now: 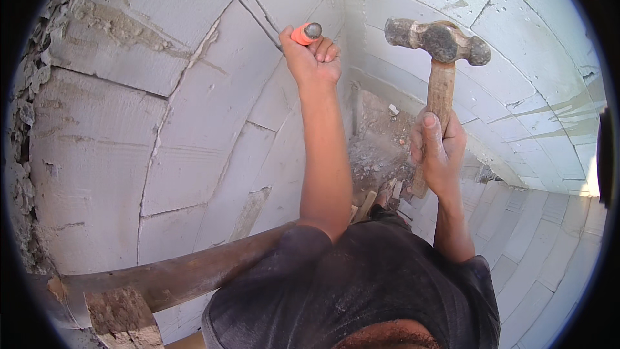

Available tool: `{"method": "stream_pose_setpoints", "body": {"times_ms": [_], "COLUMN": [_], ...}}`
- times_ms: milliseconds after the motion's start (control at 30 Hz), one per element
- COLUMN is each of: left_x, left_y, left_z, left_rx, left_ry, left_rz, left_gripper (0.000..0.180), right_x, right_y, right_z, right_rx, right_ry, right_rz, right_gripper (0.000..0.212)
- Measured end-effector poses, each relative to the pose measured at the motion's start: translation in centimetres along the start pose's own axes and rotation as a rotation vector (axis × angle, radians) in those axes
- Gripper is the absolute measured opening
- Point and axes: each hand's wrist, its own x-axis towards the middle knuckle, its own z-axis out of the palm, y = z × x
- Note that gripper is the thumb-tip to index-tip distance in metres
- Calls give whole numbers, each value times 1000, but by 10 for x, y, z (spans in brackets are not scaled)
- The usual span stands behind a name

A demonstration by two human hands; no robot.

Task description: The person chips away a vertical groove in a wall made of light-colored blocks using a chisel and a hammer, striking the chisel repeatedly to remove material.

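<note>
My left hand (316,63) is raised against the pale block wall (213,110), its fingers wrapped round a chisel (301,34) with an orange grip. The chisel's worn metal striking end faces me, while its blade is hidden behind the grip and hand. Two narrow parallel grooves (248,1) run down the wall to where this hand is. To the right, my right hand (440,145) grips the wooden handle of a ball-peen hammer (442,42), thumb along the handle. The hammer is held upright, its scuffed metal head at the top, apart from the chisel.
A second block wall (529,52) meets the first at a corner. Rubble and dust (381,136) lie on the ground below, with wooden pieces (363,207) near my body. A thick brown pole (187,274) crosses at lower left, next to a rough block (123,320).
</note>
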Motion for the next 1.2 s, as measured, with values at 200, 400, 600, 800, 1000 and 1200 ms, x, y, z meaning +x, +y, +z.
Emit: {"method": "stream_pose_setpoints", "body": {"times_ms": [200,400,600,800,1000,1200], "left_x": [3,4,8,7,14,48], "left_y": [-9,9,-8,5,-16,-95], "left_z": [11,-11,-1,-11,-20,-119], "left_rx": [-28,53,57,99,162,924], "left_ry": [-4,21,-15,-67,-36,351], "left_rz": [-72,-30,-89,-26,-67,389], "left_gripper": [39,41,43,42,36,19], "right_x": [38,29,49,28,68,10], "right_y": [-18,-35,4,-8,12,32], "right_z": [45,47,34,40,23,-2], "right_rx": [124,-200,88,89,-411,-107], "right_ry": [104,-110,162,8,-110,67], "right_rz": [-574,-239,-473,-154,-244,20], "right_gripper": [41,33,34,39,43,41]}}
